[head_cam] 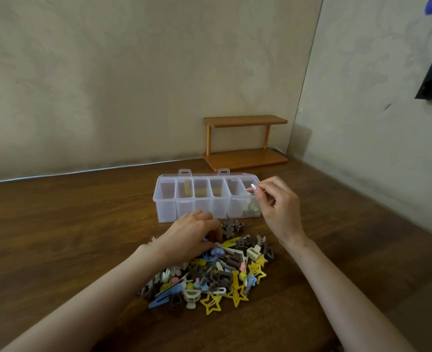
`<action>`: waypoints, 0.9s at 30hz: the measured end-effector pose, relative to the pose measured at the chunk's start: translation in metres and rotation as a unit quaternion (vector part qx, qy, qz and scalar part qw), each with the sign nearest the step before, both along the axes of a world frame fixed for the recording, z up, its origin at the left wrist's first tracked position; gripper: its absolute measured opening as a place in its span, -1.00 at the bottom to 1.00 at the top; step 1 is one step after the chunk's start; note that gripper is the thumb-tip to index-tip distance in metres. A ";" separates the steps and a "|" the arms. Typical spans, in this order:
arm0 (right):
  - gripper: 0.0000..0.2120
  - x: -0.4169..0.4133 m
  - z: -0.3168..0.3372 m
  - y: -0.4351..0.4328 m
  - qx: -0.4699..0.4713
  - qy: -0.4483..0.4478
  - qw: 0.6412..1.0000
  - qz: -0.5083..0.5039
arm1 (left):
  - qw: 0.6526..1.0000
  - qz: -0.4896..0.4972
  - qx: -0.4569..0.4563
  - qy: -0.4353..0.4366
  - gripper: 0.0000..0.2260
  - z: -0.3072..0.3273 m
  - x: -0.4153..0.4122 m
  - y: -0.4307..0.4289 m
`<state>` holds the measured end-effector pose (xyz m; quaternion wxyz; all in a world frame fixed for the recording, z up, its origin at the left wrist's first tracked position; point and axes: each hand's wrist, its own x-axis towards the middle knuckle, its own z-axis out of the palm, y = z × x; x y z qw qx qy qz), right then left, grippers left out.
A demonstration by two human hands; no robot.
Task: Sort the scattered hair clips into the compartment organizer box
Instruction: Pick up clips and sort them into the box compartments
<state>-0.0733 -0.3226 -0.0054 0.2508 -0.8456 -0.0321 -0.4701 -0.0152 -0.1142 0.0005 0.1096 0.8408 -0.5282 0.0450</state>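
Note:
A clear organizer box with several compartments stands open on the wooden table. Yellow clips lie in its middle compartments and dark and gold clips in the rightmost one. A heap of hair clips in yellow, blue, brown and cream lies in front of it. My left hand rests on the heap's far edge, its fingers curled down round a dark hair clip. My right hand hovers over the rightmost compartment with thumb and forefinger pinched together. Whether anything is between them is unclear.
A small two-tier wooden shelf stands against the wall behind the box. The table meets walls at the back and right. A white cable runs along the back edge. Brown flower clips lie between heap and box.

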 end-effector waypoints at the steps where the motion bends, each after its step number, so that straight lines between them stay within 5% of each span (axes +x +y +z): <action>1: -0.85 0.000 0.000 0.000 0.001 0.002 1.000 0.002 | 1.000 -0.002 -0.004 0.001 -0.82 -0.001 0.000 -0.001; 11: -0.75 0.000 0.000 0.000 0.017 0.007 0.999 0.032 | 0.999 -0.028 -0.025 -0.008 -0.88 0.000 -0.002 0.002; 20: -0.87 -0.008 0.010 0.006 0.107 0.141 0.962 0.207 | 0.954 0.049 -0.275 0.111 -0.96 0.016 -0.004 0.007; 27: -0.96 -0.010 0.011 0.009 0.131 0.161 0.946 0.251 | 0.951 0.059 -0.280 0.114 -0.97 0.013 -0.002 0.007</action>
